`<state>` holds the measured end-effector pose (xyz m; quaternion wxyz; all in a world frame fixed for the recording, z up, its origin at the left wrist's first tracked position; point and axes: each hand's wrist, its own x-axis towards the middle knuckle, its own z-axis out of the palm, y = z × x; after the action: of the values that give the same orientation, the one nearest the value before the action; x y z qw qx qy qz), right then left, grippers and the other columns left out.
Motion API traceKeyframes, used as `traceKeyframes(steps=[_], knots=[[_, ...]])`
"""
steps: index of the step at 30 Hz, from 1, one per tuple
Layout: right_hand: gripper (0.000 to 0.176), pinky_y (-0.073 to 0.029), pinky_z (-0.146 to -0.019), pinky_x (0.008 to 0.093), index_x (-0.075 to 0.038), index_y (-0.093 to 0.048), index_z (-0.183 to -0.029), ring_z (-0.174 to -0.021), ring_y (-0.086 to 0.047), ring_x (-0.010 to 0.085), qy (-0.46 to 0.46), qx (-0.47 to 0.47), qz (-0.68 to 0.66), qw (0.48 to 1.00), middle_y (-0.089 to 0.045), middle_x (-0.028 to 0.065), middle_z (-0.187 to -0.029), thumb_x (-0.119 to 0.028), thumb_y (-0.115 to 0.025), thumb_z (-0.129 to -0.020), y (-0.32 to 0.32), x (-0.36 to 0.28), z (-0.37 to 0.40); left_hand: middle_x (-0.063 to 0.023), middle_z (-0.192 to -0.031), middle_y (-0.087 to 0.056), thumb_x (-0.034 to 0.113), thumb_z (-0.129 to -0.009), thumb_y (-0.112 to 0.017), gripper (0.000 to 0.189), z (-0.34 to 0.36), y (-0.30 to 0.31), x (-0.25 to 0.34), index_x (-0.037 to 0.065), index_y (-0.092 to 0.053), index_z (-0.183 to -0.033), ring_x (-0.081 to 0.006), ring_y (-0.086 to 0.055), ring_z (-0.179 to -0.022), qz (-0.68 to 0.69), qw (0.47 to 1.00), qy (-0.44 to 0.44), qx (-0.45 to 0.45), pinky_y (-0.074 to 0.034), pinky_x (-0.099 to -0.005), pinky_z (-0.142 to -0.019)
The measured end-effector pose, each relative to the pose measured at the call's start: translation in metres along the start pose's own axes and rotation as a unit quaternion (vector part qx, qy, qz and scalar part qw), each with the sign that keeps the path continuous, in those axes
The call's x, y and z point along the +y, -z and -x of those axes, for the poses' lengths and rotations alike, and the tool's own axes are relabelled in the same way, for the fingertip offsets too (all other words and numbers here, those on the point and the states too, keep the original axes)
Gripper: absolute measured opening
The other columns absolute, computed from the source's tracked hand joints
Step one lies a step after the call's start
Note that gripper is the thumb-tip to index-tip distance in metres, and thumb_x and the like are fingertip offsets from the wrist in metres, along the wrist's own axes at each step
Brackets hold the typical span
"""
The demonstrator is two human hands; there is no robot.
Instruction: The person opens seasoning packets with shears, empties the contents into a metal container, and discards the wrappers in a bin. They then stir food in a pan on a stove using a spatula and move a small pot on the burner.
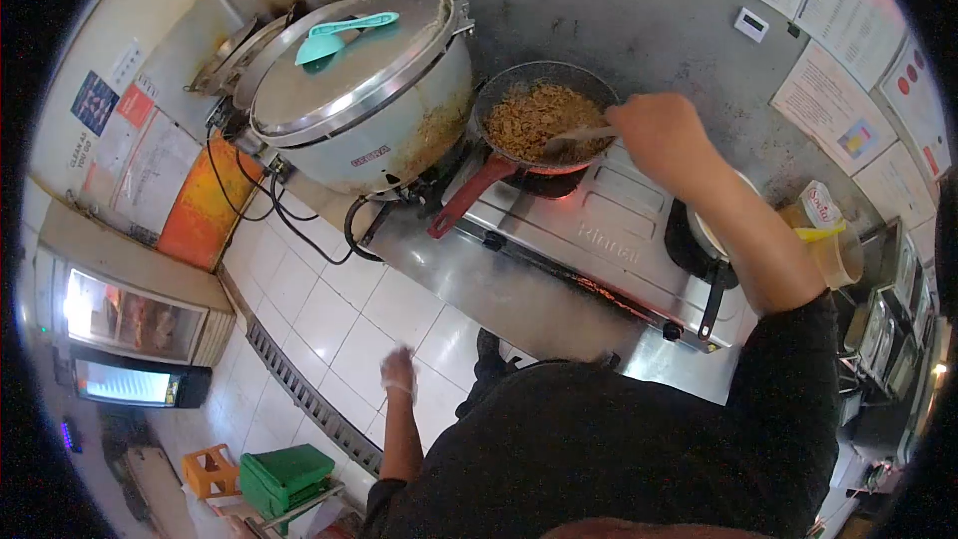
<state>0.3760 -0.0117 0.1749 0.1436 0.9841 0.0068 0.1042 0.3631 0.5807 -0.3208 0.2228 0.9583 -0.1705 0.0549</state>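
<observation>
Closed round the handle of a spatula, my right hand is at the right rim of a red-handled frying pan. The spatula's blade rests in brown, crumbly food inside the pan. Under the pan a burner of the silver gas stove glows red. My left hand hangs low over the floor, away from the stove, in what looks like a clear glove; its fingers are blurred and I cannot make out their shape.
A large rice cooker with a turquoise scoop on its lid stands left of the pan. A dark pan sits on the right burner beside a plastic container. Cables hang below the cooker; a green bin stands at lower left.
</observation>
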Motion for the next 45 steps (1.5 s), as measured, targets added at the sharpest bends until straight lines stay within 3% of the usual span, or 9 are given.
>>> traceKeyframes(steps=[2, 3, 5, 13, 16, 22, 33, 40, 45], knots=[[0.016, -0.056, -0.071, 0.0461, -0.007, -0.071, -0.092, -0.084, -0.07, 0.0343, 0.009, -0.06, 0.014, 0.998, -0.071, 0.0153, -0.084, -0.006, -0.062, -0.078, -0.009, -0.018, -0.01, -0.002, -0.094, -0.066, 0.032, -0.102, -0.052, 0.03, -0.08, 0.042, 0.072, 0.012, -0.063, -0.121, -0.0127, -0.059, -0.072, 0.396, 0.865, 0.285, -0.118, -0.049, -0.0291, -0.06], [0.016, -0.056, -0.07, 0.0461, -0.007, -0.071, -0.091, -0.083, -0.071, 0.0339, 0.011, -0.089, 0.023, 0.996, -0.07, 0.0152, -0.083, -0.006, -0.062, -0.078, -0.013, -0.024, -0.013, -0.0035, -0.103, -0.065, 0.039, -0.101, -0.053, 0.037, -0.102, 0.068, 0.118, 0.012, -0.061, -0.125, -0.0108, -0.059, -0.076, 0.575, 0.773, 0.261, -0.062, -0.047, -0.0252, -0.059], [0.014, -0.057, -0.068, 0.0454, -0.007, -0.072, -0.088, -0.081, -0.071, 0.0339, 0.007, -0.069, 0.021, 0.997, -0.071, 0.0156, -0.082, -0.007, -0.063, -0.078, -0.023, -0.019, -0.02, -0.006, -0.104, -0.064, 0.05, -0.099, -0.053, 0.05, -0.161, 0.112, 0.195, 0.01, -0.058, -0.128, -0.0132, -0.06, -0.077, 0.498, 0.835, 0.23, -0.035, -0.048, -0.0263, -0.06], [0.014, -0.057, -0.067, 0.0466, -0.007, -0.073, -0.089, -0.08, -0.072, 0.0352, -0.021, -0.032, 0.017, 0.999, -0.071, 0.0169, -0.083, -0.008, -0.061, -0.08, 0.0, -0.02, -0.025, -0.0072, -0.103, -0.064, 0.061, -0.095, -0.054, 0.061, -0.244, 0.17, 0.318, 0.01, -0.054, -0.128, -0.015, -0.058, -0.066, 0.56, 0.791, 0.217, -0.118, -0.046, -0.0278, -0.051], [0.014, -0.058, -0.067, 0.0465, -0.007, -0.073, -0.086, -0.079, -0.072, 0.0351, 0.034, -0.036, -0.011, 0.999, -0.072, 0.0174, -0.082, -0.01, -0.061, -0.081, -0.049, -0.028, -0.032, -0.0037, -0.09, -0.064, 0.062, -0.093, -0.057, 0.064, -0.253, 0.16, 0.317, 0.013, -0.051, -0.134, -0.013, -0.055, -0.058, 0.569, 0.774, 0.214, -0.176, -0.041, -0.0249, -0.05], [0.013, -0.057, -0.068, 0.0479, -0.004, -0.072, -0.08, -0.079, -0.07, 0.0376, 0.016, -0.015, -0.012, 1.0, -0.07, 0.0187, -0.078, -0.009, -0.059, -0.079, -0.006, -0.01, -0.012, 0.007, -0.065, -0.037, 0.054, -0.095, -0.061, 0.035, -0.257, 0.156, 0.316, 0.021, -0.057, -0.105, -0.0063, -0.027, -0.048, 0.593, 0.754, 0.204, -0.195, -0.024, -0.0229, -0.041], [0.015, -0.059, -0.069, 0.043, -0.004, -0.076, -0.081, -0.084, -0.073, 0.0337, -0.03, -0.086, -0.012, 0.996, -0.073, 0.0184, -0.086, -0.01, -0.062, -0.081, -0.023, -0.038, -0.04, 0.0073, -0.059, -0.043, 0.049, -0.095, -0.063, 0.03, -0.259, 0.13, 0.305, 0.021, -0.055, -0.094, -0.0061, -0.036, -0.044, 0.599, 0.75, 0.209, -0.184, -0.025, -0.0238, -0.037], [0.018, -0.058, -0.072, 0.0469, -0.003, -0.075, -0.086, -0.086, -0.073, 0.0354, -0.109, -0.064, 0.018, 0.992, -0.073, 0.0199, -0.09, -0.018, -0.066, -0.08, 0.018, 0.015, -0.039, 0.0065, -0.059, -0.042, 0.049, -0.095, -0.063, 0.029, -0.258, 0.132, 0.304, 0.021, -0.054, -0.096, -0.0077, -0.036, -0.044, 0.608, 0.738, 0.213, -0.201, -0.026, -0.0248, -0.038], [0.024, -0.058, -0.079, 0.0491, -0.005, -0.077, -0.093, -0.095, -0.071, 0.0362, -0.185, -0.181, -0.01, 0.966, -0.073, 0.0193, -0.102, -0.025, -0.066, -0.083, 0.002, 0.065, -0.073, 0.0061, -0.058, -0.042, 0.05, -0.095, -0.062, 0.029, -0.261, 0.125, 0.302, 0.022, -0.054, -0.093, -0.0086, -0.037, -0.043, 0.594, 0.758, 0.192, -0.19, -0.027, -0.0258, -0.037]])
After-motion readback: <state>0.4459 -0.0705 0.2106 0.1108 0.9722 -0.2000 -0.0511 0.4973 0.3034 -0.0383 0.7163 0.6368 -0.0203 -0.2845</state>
